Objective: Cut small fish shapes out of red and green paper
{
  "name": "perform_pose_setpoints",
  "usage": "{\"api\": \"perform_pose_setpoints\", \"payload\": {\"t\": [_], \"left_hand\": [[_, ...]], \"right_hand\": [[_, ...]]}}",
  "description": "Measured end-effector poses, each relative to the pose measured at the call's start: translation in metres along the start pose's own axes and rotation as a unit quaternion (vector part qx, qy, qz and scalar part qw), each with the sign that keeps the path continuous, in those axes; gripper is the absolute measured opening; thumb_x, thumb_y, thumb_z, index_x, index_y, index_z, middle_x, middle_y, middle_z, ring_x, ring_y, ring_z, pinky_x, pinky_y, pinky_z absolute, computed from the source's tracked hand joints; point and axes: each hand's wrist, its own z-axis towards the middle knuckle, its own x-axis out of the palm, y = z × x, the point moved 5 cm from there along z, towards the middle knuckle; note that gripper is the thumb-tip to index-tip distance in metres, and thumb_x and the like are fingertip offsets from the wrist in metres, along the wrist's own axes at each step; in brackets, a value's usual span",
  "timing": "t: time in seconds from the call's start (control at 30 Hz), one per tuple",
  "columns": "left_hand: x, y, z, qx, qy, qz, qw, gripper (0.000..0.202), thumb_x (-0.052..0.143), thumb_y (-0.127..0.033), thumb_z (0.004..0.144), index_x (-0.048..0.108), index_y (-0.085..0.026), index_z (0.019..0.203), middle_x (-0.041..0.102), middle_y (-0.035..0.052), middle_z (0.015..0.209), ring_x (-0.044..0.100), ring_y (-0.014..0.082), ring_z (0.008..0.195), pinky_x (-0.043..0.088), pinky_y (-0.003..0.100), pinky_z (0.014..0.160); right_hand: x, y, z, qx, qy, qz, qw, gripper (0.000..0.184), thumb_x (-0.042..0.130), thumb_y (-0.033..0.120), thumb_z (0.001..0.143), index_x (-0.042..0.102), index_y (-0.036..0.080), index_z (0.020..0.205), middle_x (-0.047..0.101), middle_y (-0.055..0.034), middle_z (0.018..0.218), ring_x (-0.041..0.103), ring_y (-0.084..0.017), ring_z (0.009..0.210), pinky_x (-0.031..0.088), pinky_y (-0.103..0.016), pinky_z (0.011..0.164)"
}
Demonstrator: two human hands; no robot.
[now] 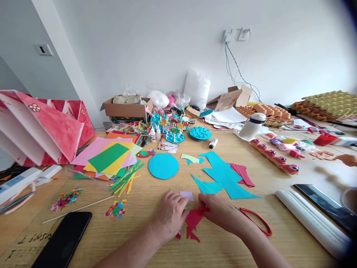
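My right hand (217, 210) is closed, pinching the edge of a red paper scrap (194, 217) low over the front of the table. Just left of it, my left hand (171, 212) rests on the tabletop with fingers curled together; what lies under them is hidden. Small scraps poke out around both hands, among them a lilac paper piece (186, 195) beyond the fingertips. Red-handled scissors (258, 222) lie partly behind my right wrist. Farther off are a blue paper circle (163, 166) and blue paper offcuts (223, 173), with dark red paper strips (242, 175) beside them.
Coloured sheets (108, 158) and paper strips (126, 178) lie at left, with a black phone (63, 240) nearer. A white cup (251, 127), egg-carton caterpillar (275, 156) and white bar (311, 221) occupy the right. Another person's hand (347, 159) shows at the right edge.
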Motion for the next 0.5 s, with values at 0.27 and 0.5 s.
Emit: {"api": "perform_pose_setpoints", "payload": {"t": [0.27, 0.5], "left_hand": [[0.005, 0.002, 0.002, -0.012, -0.001, -0.006, 1.000, 0.024, 0.050, -0.015, 0.080, 0.056, -0.022, 0.103, 0.064, 0.0023, 0.094, 0.055, 0.0186, 0.091, 0.033, 0.040, 0.093], [0.011, 0.006, 0.002, 0.011, -0.002, -0.017, 1.000, 0.018, 0.053, -0.010, 0.077, 0.060, -0.022, 0.088, 0.063, -0.0009, 0.090, 0.054, 0.0171, 0.090, 0.031, 0.039, 0.094]], "right_hand": [[-0.024, -0.032, -0.012, 0.018, -0.042, 0.148, 0.988, 0.018, 0.051, 0.010, 0.065, 0.058, 0.020, 0.078, 0.057, 0.0027, 0.064, 0.050, -0.015, 0.060, 0.034, -0.023, 0.053], [-0.048, -0.090, -0.013, 0.071, -0.185, 0.296, 0.935, 0.016, 0.056, 0.035, 0.070, 0.050, 0.021, 0.075, 0.052, 0.0042, 0.061, 0.049, -0.013, 0.054, 0.037, -0.023, 0.049]]}}
